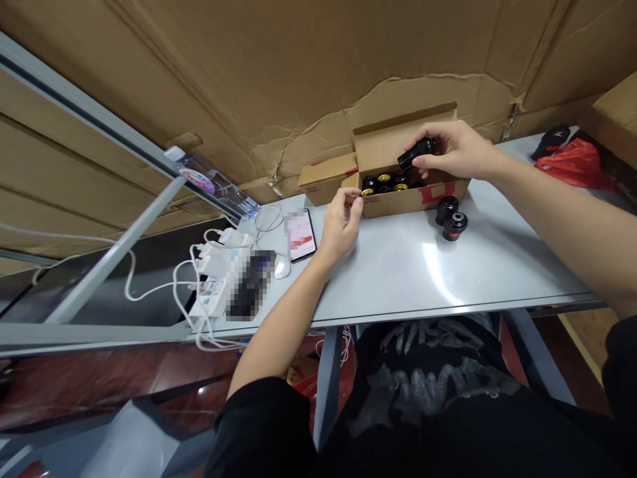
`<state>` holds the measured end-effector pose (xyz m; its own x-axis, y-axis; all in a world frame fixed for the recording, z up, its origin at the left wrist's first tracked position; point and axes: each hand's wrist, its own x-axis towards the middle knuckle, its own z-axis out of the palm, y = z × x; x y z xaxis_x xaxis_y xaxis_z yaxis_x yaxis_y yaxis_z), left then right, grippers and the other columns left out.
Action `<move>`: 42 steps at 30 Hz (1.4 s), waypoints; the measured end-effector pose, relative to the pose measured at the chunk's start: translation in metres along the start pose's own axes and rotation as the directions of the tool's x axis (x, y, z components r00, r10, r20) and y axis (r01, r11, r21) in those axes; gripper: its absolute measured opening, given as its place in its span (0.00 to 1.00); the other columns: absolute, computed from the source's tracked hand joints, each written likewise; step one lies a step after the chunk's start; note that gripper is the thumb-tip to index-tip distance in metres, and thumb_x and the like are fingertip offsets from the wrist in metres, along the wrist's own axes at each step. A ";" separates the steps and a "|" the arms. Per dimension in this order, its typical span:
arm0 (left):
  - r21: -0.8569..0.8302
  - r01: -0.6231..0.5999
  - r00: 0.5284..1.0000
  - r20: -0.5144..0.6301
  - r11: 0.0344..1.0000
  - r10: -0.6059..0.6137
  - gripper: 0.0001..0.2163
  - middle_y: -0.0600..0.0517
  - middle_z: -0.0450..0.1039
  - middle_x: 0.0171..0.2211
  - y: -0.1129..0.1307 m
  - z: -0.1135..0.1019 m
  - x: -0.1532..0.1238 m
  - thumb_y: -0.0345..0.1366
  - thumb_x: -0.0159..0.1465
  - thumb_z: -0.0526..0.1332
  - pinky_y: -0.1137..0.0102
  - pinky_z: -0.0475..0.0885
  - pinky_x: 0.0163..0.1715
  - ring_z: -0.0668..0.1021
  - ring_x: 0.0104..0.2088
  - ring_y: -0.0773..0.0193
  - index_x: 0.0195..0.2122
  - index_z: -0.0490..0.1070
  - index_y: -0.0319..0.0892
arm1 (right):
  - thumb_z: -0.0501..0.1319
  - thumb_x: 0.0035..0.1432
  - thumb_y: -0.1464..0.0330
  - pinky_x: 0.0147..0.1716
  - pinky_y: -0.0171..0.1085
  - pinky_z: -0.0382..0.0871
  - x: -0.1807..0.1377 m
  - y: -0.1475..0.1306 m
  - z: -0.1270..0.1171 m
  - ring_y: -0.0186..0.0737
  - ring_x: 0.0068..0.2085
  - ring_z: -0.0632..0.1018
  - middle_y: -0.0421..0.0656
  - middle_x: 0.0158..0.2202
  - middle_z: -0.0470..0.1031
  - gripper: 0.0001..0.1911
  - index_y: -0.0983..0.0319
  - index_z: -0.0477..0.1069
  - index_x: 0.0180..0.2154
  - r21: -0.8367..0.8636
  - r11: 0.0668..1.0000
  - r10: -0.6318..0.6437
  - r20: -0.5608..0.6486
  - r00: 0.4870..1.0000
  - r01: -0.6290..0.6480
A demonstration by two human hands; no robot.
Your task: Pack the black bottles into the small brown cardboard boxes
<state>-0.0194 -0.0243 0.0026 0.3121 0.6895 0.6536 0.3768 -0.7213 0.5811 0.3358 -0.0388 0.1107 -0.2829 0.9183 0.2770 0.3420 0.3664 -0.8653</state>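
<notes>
Holding a glossy black cylinder (408, 159) tilted above the right part of an open cardboard box (391, 206), a person works at a pale grey worktop (388, 279). The right hand (452, 149) has its grip closed around the cylinder. The left hand (341, 224) is at the box's near left corner, fingers bent; whether its grip pinches the cardboard or only rests there, I cannot tell. The box's lid (385, 143) stands raised on the far side, and black pieces (383, 178), some with yellow rims, sit close together inside. Two short black pieces (454, 227) stand on the worktop, near the box's right end. Good handling here probably means bringing the cylinder nearer upright, holding it firmly because a smooth surface could slip, and leaving clearance from the front wall and the packed pieces, while the left hand braces the box against sliding.
</notes>
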 end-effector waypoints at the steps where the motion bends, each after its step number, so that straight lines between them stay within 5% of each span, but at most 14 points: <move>1: 0.001 0.001 1.000 0.000 1.000 -0.001 0.27 0.47 0.88 0.46 0.000 0.000 0.000 0.69 0.90 0.58 0.55 0.83 0.52 0.88 0.45 0.53 0.63 0.80 0.51 | 0.85 0.58 0.54 0.53 0.54 0.83 0.000 -0.001 -0.001 0.46 0.41 0.83 0.39 0.50 0.88 0.27 0.51 0.81 0.54 -0.016 1.000 -0.006 -0.002 1.000 0.006; 9: 0.008 -0.001 1.000 -0.012 1.000 0.001 0.28 0.47 0.88 0.44 0.000 0.000 0.000 0.71 0.89 0.59 0.54 0.82 0.52 0.88 0.44 0.53 0.62 0.81 0.51 | 0.76 0.60 0.63 0.62 0.55 0.78 -0.005 -0.012 -0.009 0.60 0.59 0.83 0.53 0.65 0.89 0.25 0.50 0.67 0.53 -0.453 0.891 -0.041 -0.031 0.999 0.022; 16: -0.007 -0.005 1.000 -0.010 1.000 0.005 0.28 0.47 0.88 0.45 0.001 0.002 0.000 0.71 0.88 0.60 0.54 0.82 0.52 0.87 0.44 0.53 0.62 0.81 0.52 | 0.81 0.59 0.62 0.67 0.59 0.82 -0.005 -0.009 -0.007 0.67 0.62 0.87 0.49 0.69 0.89 0.35 0.48 0.78 0.66 -0.442 0.897 -0.040 -0.046 0.998 0.016; 19: -0.010 -0.012 1.000 -0.024 1.000 0.012 0.28 0.48 0.87 0.43 0.001 0.003 0.000 0.71 0.88 0.60 0.55 0.82 0.50 0.86 0.42 0.54 0.61 0.81 0.51 | 0.76 0.65 0.64 0.72 0.60 0.81 -0.003 -0.009 -0.008 0.69 0.67 0.88 0.56 0.71 0.89 0.32 0.57 0.83 0.70 -0.497 0.868 -0.033 -0.015 0.999 0.021; 26: -0.002 -0.017 1.000 -0.016 1.000 0.017 0.29 0.48 0.86 0.43 -0.001 0.004 0.001 0.73 0.87 0.60 0.56 0.82 0.49 0.85 0.41 0.55 0.61 0.80 0.51 | 0.74 0.74 0.64 0.64 0.57 0.81 0.003 -0.002 -0.009 0.63 0.56 0.90 0.58 0.65 0.92 0.20 0.61 0.88 0.63 -0.666 0.745 -0.007 0.019 1.000 0.018; 32: 0.000 -0.021 1.000 0.002 1.000 0.021 0.26 0.48 0.86 0.43 -0.003 0.004 0.000 0.69 0.87 0.63 0.56 0.81 0.48 0.84 0.42 0.54 0.62 0.81 0.51 | 0.80 0.71 0.57 0.60 0.60 0.88 0.008 0.029 -0.008 0.66 0.53 0.92 0.46 0.55 0.93 0.21 0.46 0.92 0.63 -0.651 0.757 -0.062 0.000 0.998 0.047; 42: -0.003 -0.022 1.000 -0.002 1.000 0.022 0.26 0.49 0.85 0.41 -0.004 0.005 -0.001 0.69 0.86 0.64 0.60 0.76 0.41 0.84 0.41 0.56 0.63 0.81 0.51 | 0.81 0.69 0.52 0.55 0.58 0.88 0.014 0.040 -0.018 0.61 0.44 0.90 0.44 0.53 0.94 0.24 0.43 0.97 0.64 -0.646 0.758 -0.071 0.059 0.996 0.092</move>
<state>-0.0171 -0.0218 -0.0025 0.3190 0.6732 0.6672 0.3675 -0.7367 0.5677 0.3619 -0.0088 0.0869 -0.3583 0.8797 0.3125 0.8121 0.4589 -0.3605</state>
